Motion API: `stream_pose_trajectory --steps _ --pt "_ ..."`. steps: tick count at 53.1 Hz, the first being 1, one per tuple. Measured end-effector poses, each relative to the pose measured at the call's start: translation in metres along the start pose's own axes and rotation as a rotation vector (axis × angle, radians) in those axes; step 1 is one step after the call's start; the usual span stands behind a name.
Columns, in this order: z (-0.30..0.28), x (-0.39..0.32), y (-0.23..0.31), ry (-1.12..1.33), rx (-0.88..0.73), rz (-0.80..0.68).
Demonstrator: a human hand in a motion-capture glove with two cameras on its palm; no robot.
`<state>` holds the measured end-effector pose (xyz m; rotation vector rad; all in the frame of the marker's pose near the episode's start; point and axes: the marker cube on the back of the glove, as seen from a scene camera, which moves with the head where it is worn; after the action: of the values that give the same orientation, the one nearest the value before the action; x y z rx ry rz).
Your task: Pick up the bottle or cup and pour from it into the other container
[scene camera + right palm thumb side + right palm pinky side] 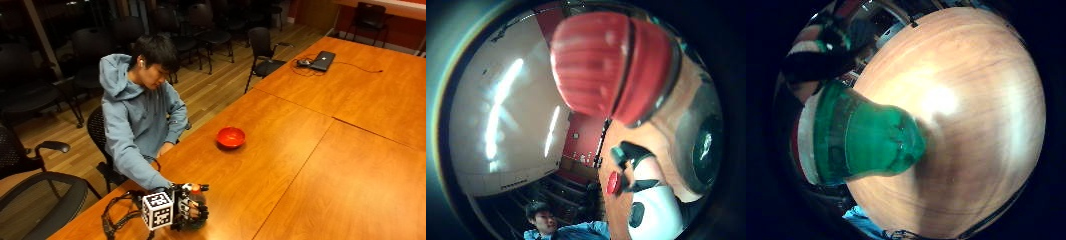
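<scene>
From the outside view, the person sits at the long wooden counter (299, 150) with the gloved right hand (188, 209) wrapped around a green bottle (194, 216) with a red cap (194, 188). The bottle stands upright near the counter's near edge. The red bowl (231, 137) sits well apart, farther along the counter in front of the person. The bare hand rests at the counter's edge by the body.

The little finger side palm view shows the bottle's green body (866, 142) close against the palm, its base meeting the wood grain of the counter (971, 110), so it appears not yet lifted.

The thumb side palm view shows the red cap (611, 65) filling much of the frame, and the bowl (614, 183) small on the counter beyond.

The grip is closed round the bottle's body. The step in hand seems to be the lift. The cap looks still in place, so it would likely need to come off before any pouring. To do this well, the bottle should rise straight up, stay upright while it is carried across the counter, and tip only once its mouth is over the bowl.
</scene>
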<state>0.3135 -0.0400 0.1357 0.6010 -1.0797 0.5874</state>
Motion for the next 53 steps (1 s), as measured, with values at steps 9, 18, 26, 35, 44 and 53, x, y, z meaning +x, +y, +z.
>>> stream_pose_trajectory --steps 9,18,26,35,44,53 --pt "0.003 -0.003 -0.003 -0.044 0.035 0.014" --pt "0.007 -0.006 -0.005 -0.042 0.046 0.018" --pt "0.021 -0.014 0.004 0.010 -0.011 -0.015" --pt "0.037 -0.042 0.011 0.055 -0.119 -0.066" --pt "0.057 -0.074 0.023 0.037 -0.206 -0.103" --pt "0.073 -0.100 0.035 0.031 -0.263 -0.128"
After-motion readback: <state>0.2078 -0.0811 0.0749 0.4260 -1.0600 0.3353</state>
